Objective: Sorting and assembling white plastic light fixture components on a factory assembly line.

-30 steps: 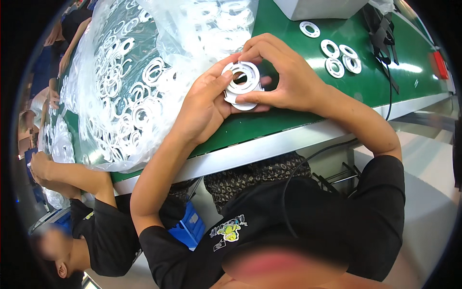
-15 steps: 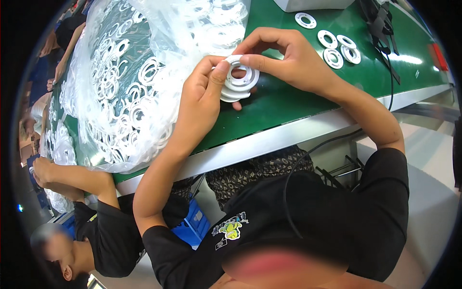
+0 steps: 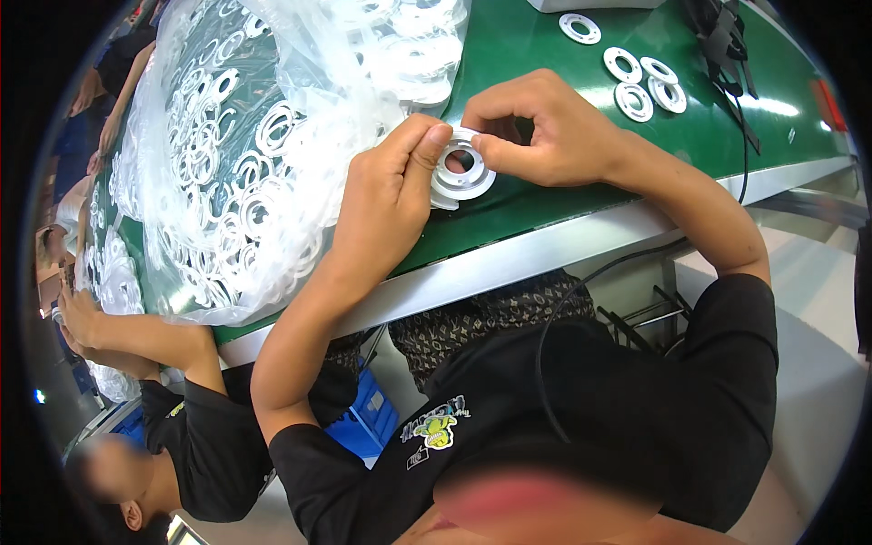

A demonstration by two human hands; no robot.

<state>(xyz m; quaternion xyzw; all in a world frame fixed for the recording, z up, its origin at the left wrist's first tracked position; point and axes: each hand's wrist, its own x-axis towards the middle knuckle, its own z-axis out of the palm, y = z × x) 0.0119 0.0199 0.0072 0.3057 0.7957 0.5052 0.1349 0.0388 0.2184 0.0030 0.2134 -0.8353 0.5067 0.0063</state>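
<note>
Left of the green bench (image 3: 545, 54) lies a clear bag (image 3: 263, 136) of white rings; four loose rings (image 3: 636, 73) sit on it, far right.

White rings (image 3: 461, 173) — smooth matt plastic — beside a glossy clear plastic bag (image 3: 263, 136).

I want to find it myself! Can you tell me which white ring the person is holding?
Look at the long green table. Near its front edge, right of the big clear bag of white rings, the left hand and right hand meet. The white ring pinched between them is the one; the four other loose rings lie flat and untouched farther back.
</note>
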